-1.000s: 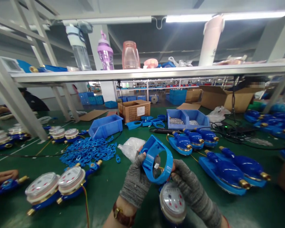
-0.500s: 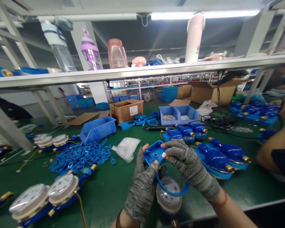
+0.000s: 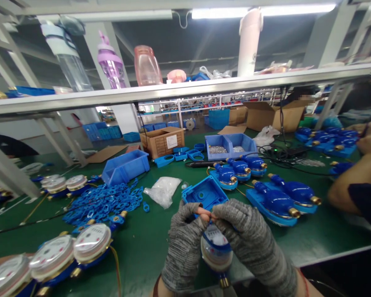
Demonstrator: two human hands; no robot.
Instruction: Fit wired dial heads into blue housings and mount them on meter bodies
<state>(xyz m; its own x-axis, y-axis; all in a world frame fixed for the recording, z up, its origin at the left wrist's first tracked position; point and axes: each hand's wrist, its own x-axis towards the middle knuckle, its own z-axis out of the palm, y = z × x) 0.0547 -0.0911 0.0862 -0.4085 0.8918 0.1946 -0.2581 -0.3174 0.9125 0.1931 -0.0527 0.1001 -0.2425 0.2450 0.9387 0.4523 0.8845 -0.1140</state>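
The left hand (image 3: 187, 235) and right hand (image 3: 245, 227) meet with fingertips pressed together, whatever they pinch hidden; from there, the blue housing (image 3: 206, 194) lies at twelve o'clock, the round meter (image 3: 217, 252) at six, the plastic bag (image 3: 163, 191) at ten

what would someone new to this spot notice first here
Probably the two hands in grey fingerless gloves, left and right, fingertips together above a round-faced meter at the near edge. Next, the heap of small bright blue plastic pieces on the green table, left of the clear plastic bag. Above, a tall pale pink bottle stands on the shelf.
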